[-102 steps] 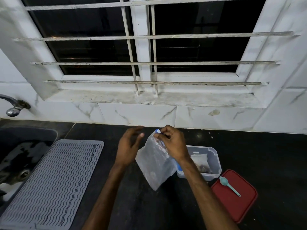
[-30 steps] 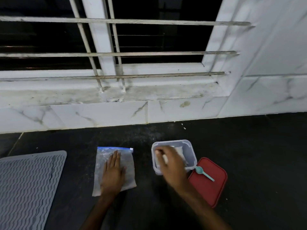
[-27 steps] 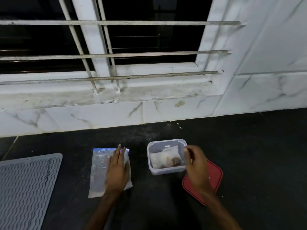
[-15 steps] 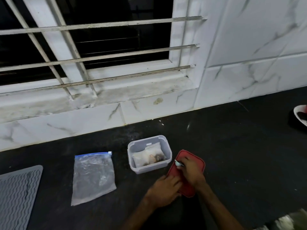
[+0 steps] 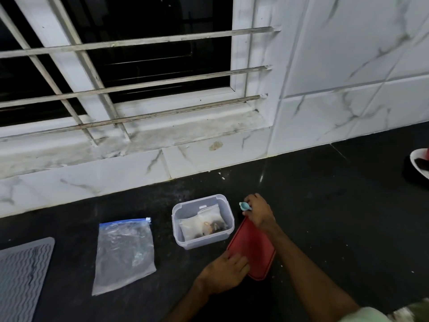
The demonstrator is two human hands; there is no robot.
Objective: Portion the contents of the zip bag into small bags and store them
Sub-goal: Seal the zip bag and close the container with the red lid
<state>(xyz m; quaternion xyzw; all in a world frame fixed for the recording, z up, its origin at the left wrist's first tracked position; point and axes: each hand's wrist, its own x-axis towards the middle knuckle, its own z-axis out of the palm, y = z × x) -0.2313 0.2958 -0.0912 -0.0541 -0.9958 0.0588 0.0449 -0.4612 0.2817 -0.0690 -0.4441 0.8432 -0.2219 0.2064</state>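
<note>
The clear blue-sealed zip bag [image 5: 124,254] lies flat on the black surface [image 5: 336,228], well left of my left hand [image 5: 226,270]. My right hand [image 5: 257,212] pinches a small teal spoon [image 5: 244,206]; just left of it, small filled bags [image 5: 202,223] sit in the clear plastic tub [image 5: 199,243]. Left fingers [image 5: 239,260] lie over the near corner of the red plastic lid [image 5: 255,249]; gripping or resting, I cannot tell. I'd set the spoon aside, then seat the lid squarely, pressing every edge.

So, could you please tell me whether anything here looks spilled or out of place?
Only small things: a few pale crumbs lie on the dark counter by the wall, and a brownish smear marks the tile under the window sill. The zip bag and container look tidy.
</note>
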